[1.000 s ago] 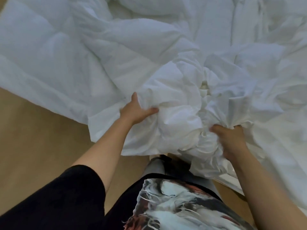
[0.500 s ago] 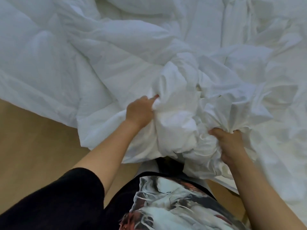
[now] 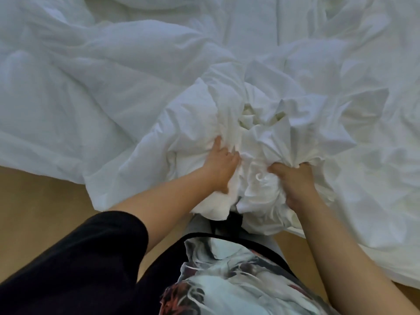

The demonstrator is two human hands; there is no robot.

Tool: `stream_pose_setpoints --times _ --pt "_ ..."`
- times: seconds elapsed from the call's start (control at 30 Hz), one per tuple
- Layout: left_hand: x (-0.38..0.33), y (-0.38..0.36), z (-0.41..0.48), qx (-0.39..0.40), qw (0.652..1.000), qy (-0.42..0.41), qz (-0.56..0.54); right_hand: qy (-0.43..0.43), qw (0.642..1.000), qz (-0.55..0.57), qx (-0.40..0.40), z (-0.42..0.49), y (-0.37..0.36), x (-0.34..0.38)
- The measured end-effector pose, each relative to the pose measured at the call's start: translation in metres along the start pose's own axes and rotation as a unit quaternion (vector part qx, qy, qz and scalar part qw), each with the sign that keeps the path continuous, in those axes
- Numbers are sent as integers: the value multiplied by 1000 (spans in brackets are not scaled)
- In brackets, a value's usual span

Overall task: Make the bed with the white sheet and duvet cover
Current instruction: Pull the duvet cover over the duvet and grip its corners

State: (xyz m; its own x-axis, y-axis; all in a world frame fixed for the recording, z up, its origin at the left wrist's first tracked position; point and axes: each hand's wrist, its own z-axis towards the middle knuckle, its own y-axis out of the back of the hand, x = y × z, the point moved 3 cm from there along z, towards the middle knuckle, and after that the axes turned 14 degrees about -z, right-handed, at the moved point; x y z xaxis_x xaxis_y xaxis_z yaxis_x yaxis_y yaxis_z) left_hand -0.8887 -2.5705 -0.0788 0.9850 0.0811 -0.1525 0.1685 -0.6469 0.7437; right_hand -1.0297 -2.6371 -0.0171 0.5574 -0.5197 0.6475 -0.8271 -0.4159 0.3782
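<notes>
Both hands grip the bunched white duvet cover point(image 3: 261, 137) at the bed's edge: the left hand point(image 3: 221, 165) beside the right hand point(image 3: 293, 180), above the tan floor point(image 3: 34, 201).

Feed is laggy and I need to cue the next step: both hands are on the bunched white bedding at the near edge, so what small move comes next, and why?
Probably pull the hands apart sideways to spread the wad. The left hand and right hand grip the white bedding close together, and it is crumpled tight between them.
</notes>
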Motion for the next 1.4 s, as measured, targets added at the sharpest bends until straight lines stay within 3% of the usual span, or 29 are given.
stream_pose_setpoints --times 0.1,0.13,0.2,0.27,0.33,0.4,0.5,0.6,0.67,0.77,0.83,0.9,1.03,1.1,1.17,1.23,1.27,1.33,1.37,1.4 --pt "48 -3 -3 -53 993 49 90 -8 1000 6 2 4 5 -6" --pt "63 -2 -5 -36 995 45 85 -7 1000 7 8 5 4 -6" --pt "85 1 -15 -51 997 -18 53 -3 1000 5 19 7 -1 -6" --pt "95 12 -27 -159 983 -73 59 3 1000 3 25 7 -6 -7" --pt "103 8 -27 -189 978 -72 51 1 1000 4 25 9 -5 -8" --pt "104 -2 -22 -117 989 -54 72 -7 1000 2 17 11 1 -10" --pt "78 1 -16 -79 963 -177 186 -15 1000 5 11 14 8 -13" --pt "57 -14 3 86 938 -204 266 -13 1000 7 17 14 8 -16" --pt "47 -12 10 136 935 -192 264 -10 1000 3 20 15 8 -18" --pt "37 -3 19 216 958 -90 163 -14 1000 -1 22 18 11 -23" --pt "30 0 27 191 980 -9 56 -13 1000 5 27 19 12 -24" --pt "22 2 34 163 985 37 29 -11 999 12 30 19 12 -27" --pt "13 -17 35 201 967 25 155 -19 999 19 29 19 15 -31" --pt "11 -22 32 221 954 -32 200 -20 999 22 30 19 15 -32" --pt "11 -19 28 159 969 -81 174 -19 999 24 32 18 15 -32" --pt "5 3 18 26 995 -101 7 -20 999 26 38 16 17 -30" --pt "2 19 12 -79 986 -116 -93 -18 999 27 40 14 20 -29" --pt "-12 46 1 -265 927 -163 -207 -9 999 32 35 8 29 -27" --pt "-23 56 -2 -281 908 -176 -257 1 999 36 29 3 36 -26" --pt "-38 61 -2 -243 902 -189 -302 11 999 36 23 -1 43 -25"
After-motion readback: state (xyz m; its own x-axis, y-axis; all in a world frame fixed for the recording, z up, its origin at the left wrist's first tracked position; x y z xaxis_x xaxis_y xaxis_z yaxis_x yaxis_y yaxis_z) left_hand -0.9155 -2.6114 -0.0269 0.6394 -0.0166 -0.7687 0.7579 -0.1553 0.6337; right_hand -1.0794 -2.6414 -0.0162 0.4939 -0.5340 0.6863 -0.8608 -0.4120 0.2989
